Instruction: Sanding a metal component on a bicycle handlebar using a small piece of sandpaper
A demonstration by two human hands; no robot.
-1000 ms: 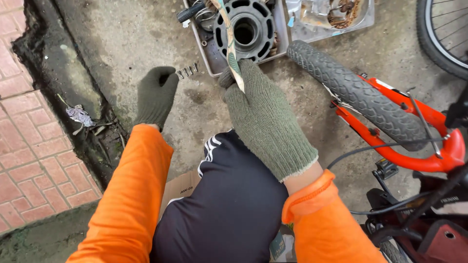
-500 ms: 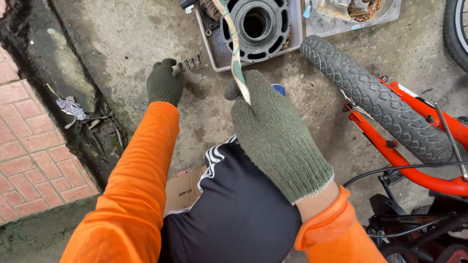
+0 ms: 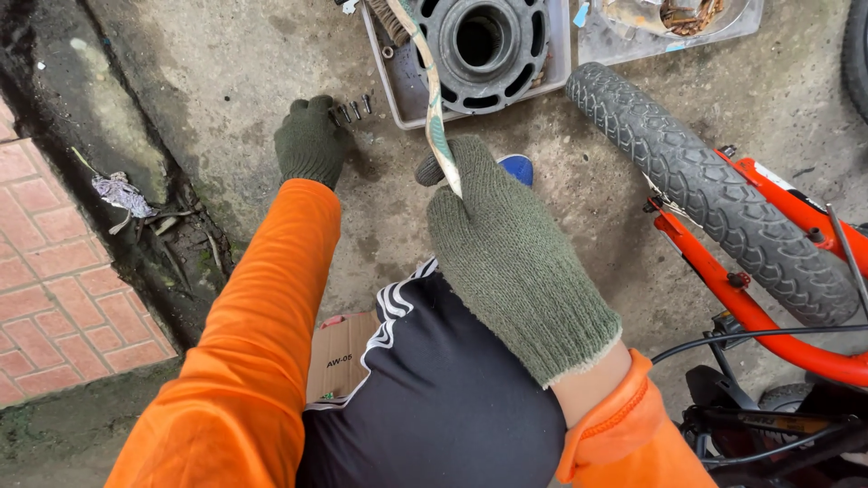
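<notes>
Both my hands wear green knit gloves, with orange sleeves behind them. My left hand (image 3: 309,140) reaches down to the concrete ground, its fingers curled over a row of small dark bolts (image 3: 353,109); whether it grips one I cannot tell. My right hand (image 3: 511,248) is closed on a thin, worn flat tool (image 3: 432,108), a curved strip that points up toward a grey tray (image 3: 398,86). In that tray lies a dark round metal hub (image 3: 484,41) with holes around it, and a wire brush (image 3: 389,16) sits at its left side.
A small orange bicycle (image 3: 768,271) lies at the right, its knobby black tyre (image 3: 705,190) close to my right hand. A second clear tray (image 3: 669,36) holds rusty parts. Left is a dirty gutter (image 3: 154,217) and red brick paving (image 3: 54,271). A blue cap (image 3: 517,165) and cardboard (image 3: 339,357) lie near my knee.
My left hand has reached further forward and now covers the small bolts. My right hand has shifted slightly with the flat tool still in it.
</notes>
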